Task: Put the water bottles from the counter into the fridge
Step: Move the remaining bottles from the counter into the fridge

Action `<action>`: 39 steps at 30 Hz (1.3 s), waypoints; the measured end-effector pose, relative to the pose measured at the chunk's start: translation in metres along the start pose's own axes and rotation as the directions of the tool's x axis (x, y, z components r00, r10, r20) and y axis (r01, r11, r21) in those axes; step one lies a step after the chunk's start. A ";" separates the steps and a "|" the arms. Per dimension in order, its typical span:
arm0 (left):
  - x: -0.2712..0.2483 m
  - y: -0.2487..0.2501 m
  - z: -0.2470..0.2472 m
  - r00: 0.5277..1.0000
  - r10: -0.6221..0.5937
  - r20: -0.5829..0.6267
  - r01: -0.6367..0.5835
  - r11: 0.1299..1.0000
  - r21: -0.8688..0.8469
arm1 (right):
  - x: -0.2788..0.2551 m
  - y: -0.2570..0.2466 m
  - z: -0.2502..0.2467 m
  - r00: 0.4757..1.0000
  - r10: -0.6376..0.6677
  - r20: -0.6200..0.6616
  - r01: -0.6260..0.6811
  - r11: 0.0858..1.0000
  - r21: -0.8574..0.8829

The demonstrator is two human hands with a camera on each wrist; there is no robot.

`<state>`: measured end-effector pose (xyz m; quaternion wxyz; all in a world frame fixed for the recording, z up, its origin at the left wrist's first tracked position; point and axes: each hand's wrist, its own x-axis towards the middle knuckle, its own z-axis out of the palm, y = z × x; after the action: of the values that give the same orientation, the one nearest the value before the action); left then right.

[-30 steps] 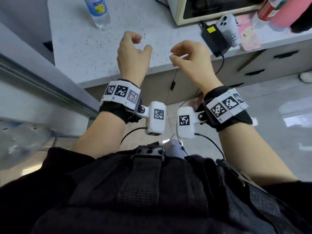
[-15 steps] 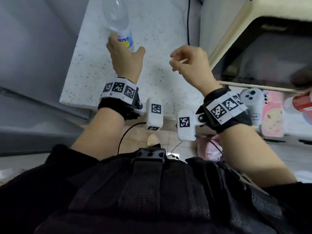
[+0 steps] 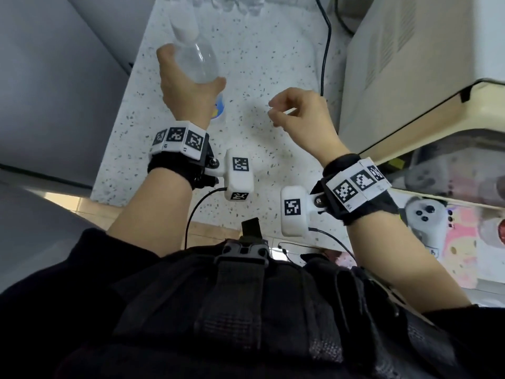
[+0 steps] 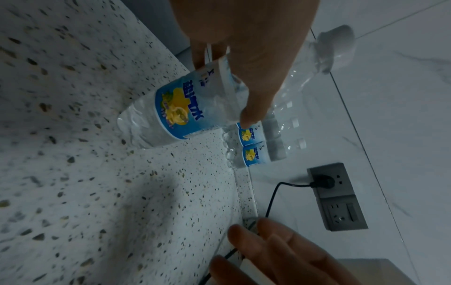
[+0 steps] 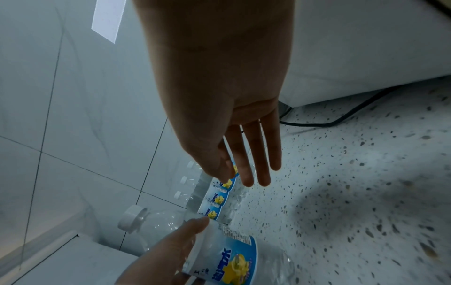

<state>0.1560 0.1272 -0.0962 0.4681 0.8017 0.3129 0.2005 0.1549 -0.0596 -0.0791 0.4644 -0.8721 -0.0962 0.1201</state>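
Speckled white terrazzo counter (image 3: 246, 64) fills the upper half of the head view, bounded at 9 o'clock by a grey panel (image 3: 54, 77) and at 3 o'clock by a cream-coloured appliance (image 3: 410, 64). Left hand (image 3: 188, 94), at 11 o'clock of the frame, grasps a clear water bottle (image 3: 198, 61) around its body, thumb on one side and fingers on the other; the bottle's white cap (image 4: 338, 46) points toward the tiled wall (image 4: 402, 96), and its blue-and-yellow label (image 4: 180, 108) is seen below the thumb in the left wrist view. Whether the bottle's base touches the counter cannot be told. Right hand (image 3: 300, 116), at 1 o'clock, holds nothing; its fingers (image 5: 253, 154) are loosely extended above the counter, apart from the bottle. Row of further bottles (image 5: 217, 200) with matching labels stands on the counter against the wall, at 12 o'clock from both hands. Black cable (image 4: 275, 196) runs from a grey wall socket (image 4: 336, 194) down to the counter. White controller (image 3: 426, 222) lies at 4 o'clock.
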 end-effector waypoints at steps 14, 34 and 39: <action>-0.142 -0.005 -0.054 0.998 0.060 -0.024 -0.057 0.992 0.114 | -0.088 0.011 -0.004 0.983 -0.143 0.113 0.142 0.990 0.014; -0.362 -0.119 -0.312 0.968 -0.126 -0.215 0.153 0.982 0.112 | -0.326 -0.069 0.170 0.717 -0.302 0.628 0.352 0.935 0.049; -0.382 -0.176 -0.408 0.932 -0.145 -0.332 0.168 0.985 0.039 | -0.383 -0.120 0.253 0.673 -0.324 0.665 0.344 0.933 0.105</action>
<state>-0.4266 0.1837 -0.0647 0.3971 0.7449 0.4557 0.2826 -0.2921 0.0987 -0.0699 0.3993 -0.7435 -0.4165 0.3381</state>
